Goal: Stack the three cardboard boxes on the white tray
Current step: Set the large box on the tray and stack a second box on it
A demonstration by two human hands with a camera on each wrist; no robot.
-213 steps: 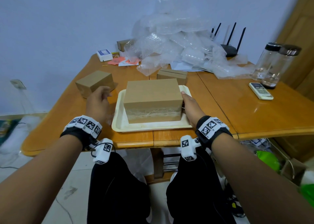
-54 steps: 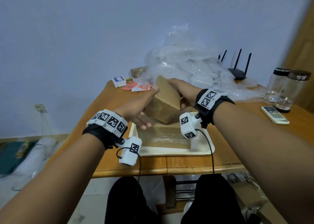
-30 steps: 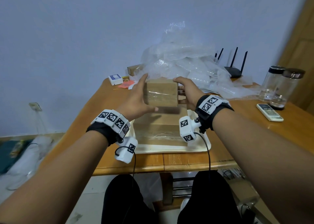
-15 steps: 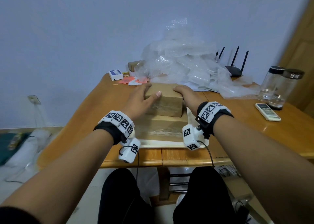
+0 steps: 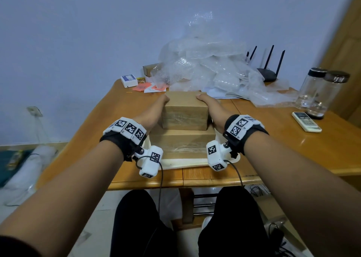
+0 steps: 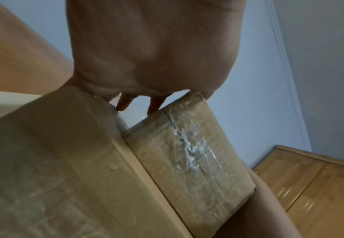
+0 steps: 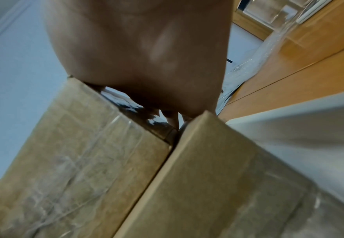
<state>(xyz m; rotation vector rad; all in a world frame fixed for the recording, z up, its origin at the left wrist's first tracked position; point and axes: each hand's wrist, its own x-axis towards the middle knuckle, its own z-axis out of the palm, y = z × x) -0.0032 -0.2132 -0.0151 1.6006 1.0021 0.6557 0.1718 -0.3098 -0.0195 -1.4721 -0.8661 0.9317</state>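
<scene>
Wooden table (image 5: 273, 139) carries white tray (image 5: 185, 162). Large cardboard box (image 5: 181, 139) sits on tray; medium cardboard box (image 5: 185, 110) rests on top. Left hand (image 5: 154, 112) and right hand (image 5: 210, 108) apart, clamped on medium box's opposite sides. Third box not visible. Risk: uneven release drags medium box off-centre, leaving poor seat for third; bubble wrap (image 5: 211, 71) close behind may snag.

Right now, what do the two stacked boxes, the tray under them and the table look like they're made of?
Upper box: matte brown cardboard, with glossy clear tape crinkled across its side.
Lower box: the same dull brown cardboard, with shiny tape along its front.
Tray: smooth off-white, probably plastic; the look leaves that open.
Table: orange-toned wood with a glossy varnish, with visible grain, plank seams and reflections.
</scene>
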